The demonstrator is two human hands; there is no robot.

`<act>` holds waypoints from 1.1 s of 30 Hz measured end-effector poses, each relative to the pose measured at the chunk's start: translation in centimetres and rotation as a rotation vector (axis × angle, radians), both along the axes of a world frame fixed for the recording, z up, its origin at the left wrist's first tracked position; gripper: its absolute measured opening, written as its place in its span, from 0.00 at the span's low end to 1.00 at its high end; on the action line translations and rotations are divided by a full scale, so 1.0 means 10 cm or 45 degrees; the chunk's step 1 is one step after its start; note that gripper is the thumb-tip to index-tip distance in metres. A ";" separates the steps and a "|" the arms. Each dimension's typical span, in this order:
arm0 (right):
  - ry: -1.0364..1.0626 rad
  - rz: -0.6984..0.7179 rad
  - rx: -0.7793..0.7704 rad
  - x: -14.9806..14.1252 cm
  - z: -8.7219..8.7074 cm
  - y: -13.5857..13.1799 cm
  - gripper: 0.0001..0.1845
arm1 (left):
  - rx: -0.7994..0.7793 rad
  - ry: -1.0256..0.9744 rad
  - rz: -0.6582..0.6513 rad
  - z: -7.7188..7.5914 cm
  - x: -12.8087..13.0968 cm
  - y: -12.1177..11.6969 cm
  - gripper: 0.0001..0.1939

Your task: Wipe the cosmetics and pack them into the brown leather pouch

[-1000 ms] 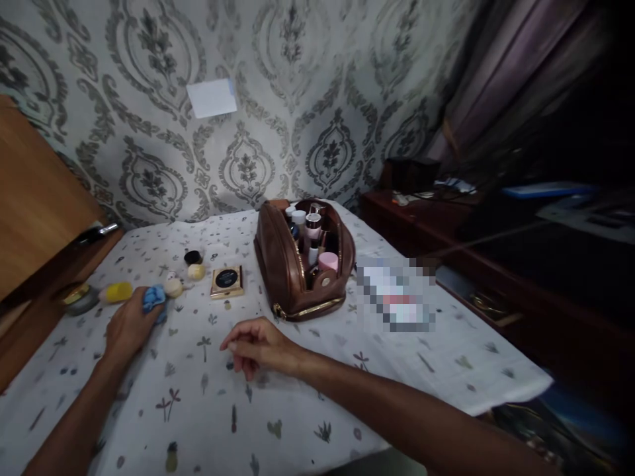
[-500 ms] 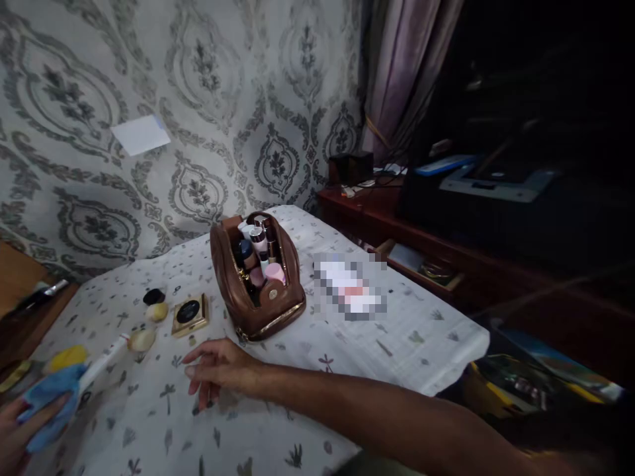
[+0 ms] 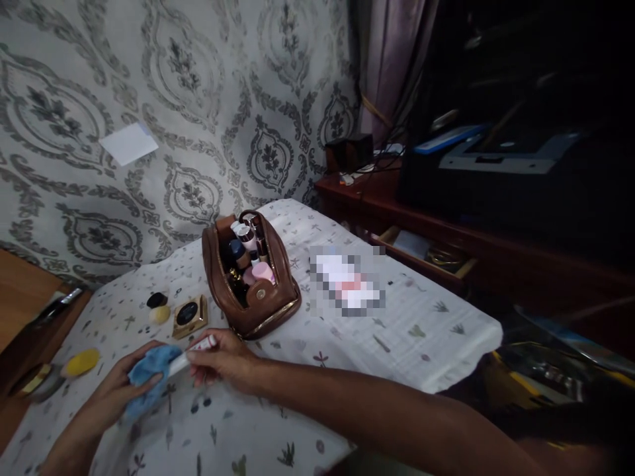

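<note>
My left hand (image 3: 122,377) is closed on a light blue cloth (image 3: 151,370), which is wrapped round one end of a slim white tube (image 3: 177,364). The tube's other end, with red marks, is pinched between the thumb and fingers of my right hand (image 3: 225,362). Both hands are close together above the patterned white sheet. Just beyond them stands an open brown makeup bag (image 3: 290,281) full of bottles and tubes. A square gold compact (image 3: 190,316) with a dark round centre lies left of the bag.
A pale yellow round piece (image 3: 159,315) and a small black round piece (image 3: 157,300) lie left of the compact. A yellow oval pad (image 3: 83,362) is farther left. Right of the bag is a blurred-out object (image 3: 347,283). An open drawer (image 3: 429,254) borders the sheet's right side.
My left hand has moved right with the cloth and tube. My right hand, open and holding nothing before, now grips the tube's end. The view has shifted slightly.
</note>
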State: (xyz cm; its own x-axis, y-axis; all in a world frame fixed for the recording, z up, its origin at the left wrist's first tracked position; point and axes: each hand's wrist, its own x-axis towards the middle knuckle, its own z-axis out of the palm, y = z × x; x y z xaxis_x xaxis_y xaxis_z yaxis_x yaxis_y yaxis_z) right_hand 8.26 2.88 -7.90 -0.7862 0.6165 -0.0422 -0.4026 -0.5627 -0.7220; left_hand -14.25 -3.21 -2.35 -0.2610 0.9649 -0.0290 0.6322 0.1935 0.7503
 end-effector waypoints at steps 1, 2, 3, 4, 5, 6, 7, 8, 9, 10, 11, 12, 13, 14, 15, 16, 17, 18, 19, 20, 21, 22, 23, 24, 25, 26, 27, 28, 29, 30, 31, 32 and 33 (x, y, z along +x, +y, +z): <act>0.015 -0.013 -0.020 0.00 0.00 0.00 0.37 | -0.044 -0.078 0.010 -0.01 0.05 0.02 0.36; 0.028 -0.023 -0.032 0.00 0.01 0.01 0.37 | -0.087 -0.154 0.018 -0.02 0.11 0.04 0.37; 0.034 -0.026 -0.036 0.00 0.02 0.01 0.37 | -0.131 -0.225 0.007 -0.03 0.16 0.05 0.37; 0.033 -0.027 -0.032 0.00 0.02 0.01 0.36 | -0.151 -0.277 -0.011 -0.02 0.22 0.06 0.37; 0.025 -0.029 -0.023 0.00 0.02 0.02 0.34 | -0.176 -0.326 -0.070 -0.01 0.27 0.07 0.35; 0.012 -0.032 -0.012 0.00 0.03 0.01 0.33 | -0.201 -0.373 -0.168 0.00 0.32 0.09 0.32; -0.005 -0.042 -0.002 0.00 0.03 0.01 0.33 | -0.205 -0.403 -0.219 0.01 0.36 0.10 0.29; -0.023 -0.061 0.008 0.00 0.02 0.00 0.32 | -0.206 -0.427 -0.254 0.02 0.39 0.12 0.26; -0.041 -0.089 0.017 -0.01 0.02 0.00 0.32 | -0.201 -0.448 -0.281 0.02 0.41 0.14 0.24; -0.057 -0.123 0.025 -0.01 0.02 -0.01 0.32 | -0.196 -0.467 -0.291 0.02 0.43 0.15 0.24; -0.071 -0.160 0.030 -0.01 0.02 -0.02 0.32 | -0.176 -0.482 -0.284 0.00 0.43 0.16 0.24; -0.079 -0.192 0.033 -0.01 0.02 -0.03 0.32 | -0.144 -0.492 -0.262 -0.02 0.44 0.17 0.24; -0.078 -0.218 0.033 -0.01 0.02 -0.04 0.32 | -0.100 -0.495 -0.229 -0.04 0.44 0.18 0.25; -0.071 -0.234 0.032 -0.01 0.02 -0.05 0.33 | -0.042 -0.491 -0.190 -0.06 0.45 0.18 0.25; -0.064 -0.244 0.036 0.00 0.02 -0.06 0.33 | 0.025 -0.479 -0.154 -0.08 0.46 0.19 0.26; -0.061 -0.246 0.050 0.00 0.02 -0.06 0.33 | 0.100 -0.461 -0.124 -0.09 0.48 0.19 0.26; -0.070 -0.239 0.076 0.01 0.02 -0.06 0.33 | 0.165 -0.439 -0.107 -0.09 0.50 0.18 0.26; -0.090 -0.219 0.114 0.01 0.02 -0.06 0.32 | 0.221 -0.418 -0.093 -0.09 0.53 0.18 0.27; -0.120 -0.173 0.161 0.02 0.02 -0.06 0.30 | 0.246 -0.399 -0.092 -0.08 0.56 0.17 0.26; -0.156 -0.099 0.210 0.03 0.03 -0.06 0.29 | 0.235 -0.384 -0.111 -0.07 0.58 0.15 0.26; -0.197 -0.007 0.255 0.04 0.03 -0.06 0.28 | 0.196 -0.375 -0.147 -0.07 0.60 0.13 0.25; -0.239 0.089 0.290 0.05 0.04 -0.06 0.26 | 0.141 -0.372 -0.192 -0.06 0.61 0.11 0.24; -0.278 0.170 0.314 0.06 0.06 -0.05 0.25 | 0.085 -0.375 -0.235 -0.06 0.62 0.09 0.24; -0.315 0.230 0.327 0.07 0.07 -0.05 0.24 | 0.041 -0.378 -0.267 -0.05 0.62 0.07 0.23; -0.345 0.265 0.332 0.08 0.09 -0.05 0.24 | 0.015 -0.380 -0.283 -0.06 0.62 0.05 0.23; -0.369 0.277 0.337 0.09 0.10 -0.05 0.24 | 0.009 -0.380 -0.272 -0.06 0.62 0.02 0.23; -0.386 0.281 0.346 0.10 0.11 -0.05 0.25 | 0.009 -0.378 -0.249 -0.06 0.62 0.01 0.23; -0.400 0.282 0.358 0.11 0.13 -0.05 0.26 | 0.016 -0.376 -0.220 -0.07 0.61 -0.01 0.23; -0.410 0.289 0.374 0.12 0.14 -0.05 0.28 | 0.034 -0.375 -0.186 -0.07 0.61 -0.02 0.23; -0.413 0.295 0.386 0.13 0.15 -0.05 0.29 | 0.057 -0.379 -0.147 -0.08 0.61 -0.03 0.23; -0.407 0.301 0.390 0.14 0.16 -0.05 0.30 | 0.082 -0.392 -0.106 -0.08 0.61 -0.03 0.23; -0.395 0.307 0.386 0.15 0.16 -0.05 0.31 | 0.106 -0.417 -0.063 -0.09 0.61 -0.04 0.23; -0.379 0.312 0.378 0.15 0.17 -0.05 0.31 | 0.130 -0.458 -0.005 -0.10 0.61 -0.04 0.23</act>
State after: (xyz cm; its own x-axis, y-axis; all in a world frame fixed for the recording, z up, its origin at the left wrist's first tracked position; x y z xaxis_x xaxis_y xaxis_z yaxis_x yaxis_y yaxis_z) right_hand 9.78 2.39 -6.20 -0.8904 0.4339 -0.1376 -0.0352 -0.3671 -0.9295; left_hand -8.19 -3.56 -3.32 -0.2478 0.9686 -0.0217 0.3248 0.1041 0.9400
